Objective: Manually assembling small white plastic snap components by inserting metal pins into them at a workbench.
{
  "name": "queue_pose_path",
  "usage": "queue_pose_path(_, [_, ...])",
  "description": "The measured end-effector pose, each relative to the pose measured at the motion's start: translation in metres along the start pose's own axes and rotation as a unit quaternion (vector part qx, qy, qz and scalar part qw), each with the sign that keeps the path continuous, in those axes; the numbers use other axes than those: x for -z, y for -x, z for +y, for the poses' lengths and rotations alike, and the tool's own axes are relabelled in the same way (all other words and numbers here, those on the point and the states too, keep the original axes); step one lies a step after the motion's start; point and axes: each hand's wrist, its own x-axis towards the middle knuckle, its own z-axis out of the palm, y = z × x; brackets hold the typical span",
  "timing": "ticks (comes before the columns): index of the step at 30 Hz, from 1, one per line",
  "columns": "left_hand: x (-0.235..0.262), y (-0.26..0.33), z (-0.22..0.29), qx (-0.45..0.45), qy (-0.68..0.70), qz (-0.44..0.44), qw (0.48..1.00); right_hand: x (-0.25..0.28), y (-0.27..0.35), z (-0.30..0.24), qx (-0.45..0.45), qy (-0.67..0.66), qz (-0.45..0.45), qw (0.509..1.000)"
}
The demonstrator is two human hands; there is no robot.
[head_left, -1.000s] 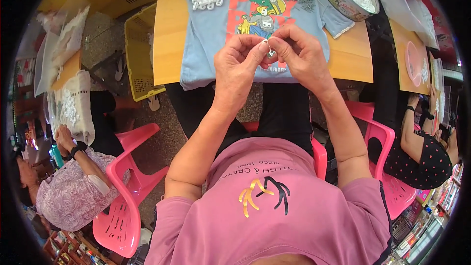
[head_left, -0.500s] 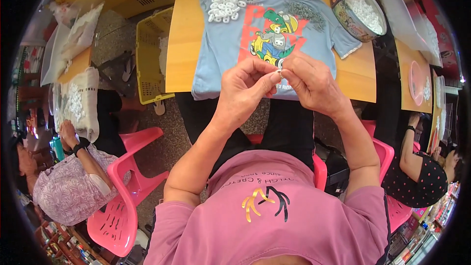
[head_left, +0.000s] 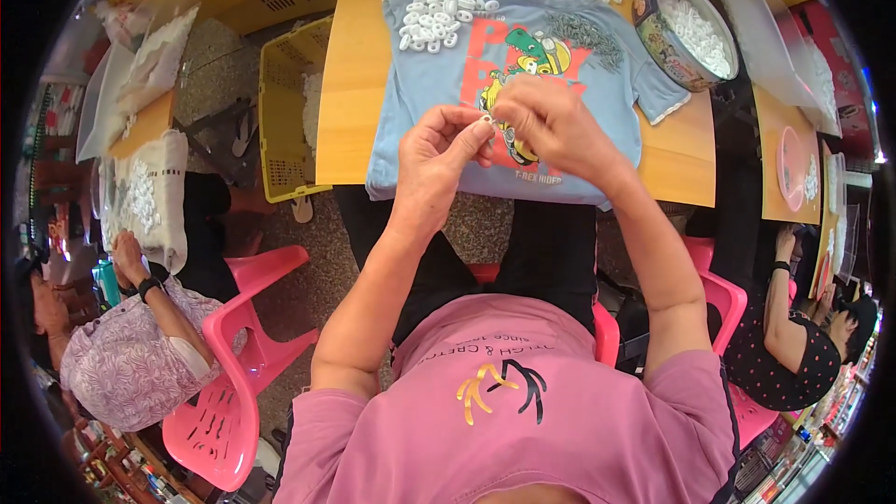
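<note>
Small white ring (head_left: 486,119): pinched between fingertips of left hand (head_left: 439,154) and right hand (head_left: 551,126), both closed narrowly on it, raised over the light blue T-shirt (head_left: 429,93). Shirt is spread on the wooden table (head_left: 350,84), probably as a soft work mat; loose white rings (head_left: 434,19) are heaped on it within reach, more in the round tin (head_left: 686,33).

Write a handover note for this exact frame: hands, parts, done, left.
Left hand: fingertips pinch a small white ring above the shirt.
Right hand: closed at the same ring, fingers meeting the left hand's.
Parts: blue shirt lies flat on the table; a pile of white rings sits on its upper left, a grey pile on its upper right. More rings are loose at the table's far edge and in the round tin.
Done: cannot tell from this view which rings are finished.
Left: the ring in hand; the piles appear untouched.
</note>
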Motion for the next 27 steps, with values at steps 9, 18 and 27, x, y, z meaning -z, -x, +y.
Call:
queue_pose_path(9, [0.004,0.003,-0.008,-0.008,0.033,0.027,0.999,-0.012,-0.072,0.048,-0.062,0.139,0.058,0.987])
queue_pose_path(18, [0.003,0.004,-0.007,0.0,0.036,0.032,0.999,-0.032,-0.093,0.046,-0.078,0.243,0.042,0.966])
queue_pose_path(27, [-0.002,0.009,0.002,-0.029,0.066,0.022,0.997,0.0,-0.036,0.005,-0.235,-0.352,0.027,0.905])
